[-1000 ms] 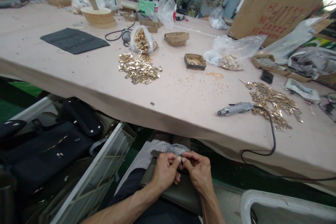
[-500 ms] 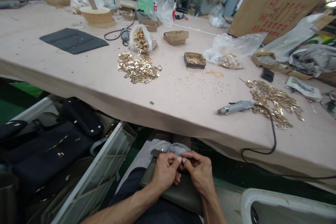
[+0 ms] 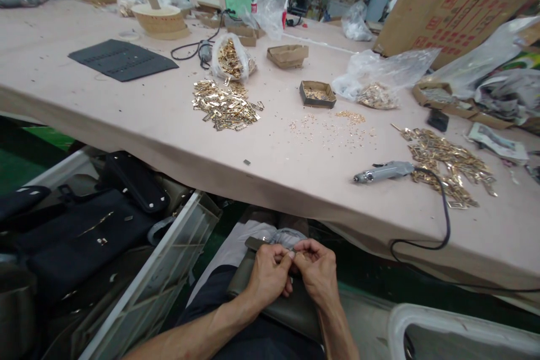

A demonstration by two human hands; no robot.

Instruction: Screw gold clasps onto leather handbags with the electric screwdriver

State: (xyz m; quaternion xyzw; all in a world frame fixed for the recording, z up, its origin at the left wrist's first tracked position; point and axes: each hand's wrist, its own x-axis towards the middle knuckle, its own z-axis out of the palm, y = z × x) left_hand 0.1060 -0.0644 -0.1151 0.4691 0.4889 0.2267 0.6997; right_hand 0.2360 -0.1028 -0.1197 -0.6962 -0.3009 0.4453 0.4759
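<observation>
left hand (image 3: 268, 275) and right hand (image 3: 317, 273) pinched tiny part together over olive bag (image 3: 291, 306), bottom centre; part, too small to identify, could have slipped into lap.

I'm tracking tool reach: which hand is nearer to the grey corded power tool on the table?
Right. The right hand sits in the lap below and left of the grey corded power tool; the left hand is farther left, fingertips meeting the right's.

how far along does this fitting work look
Done: cannot tell; black bags with gold fittings lie in the bin at left. In hand: left hand and right hand pinch something small over an olive piece. Left: gold clasp piles on the table.
</observation>
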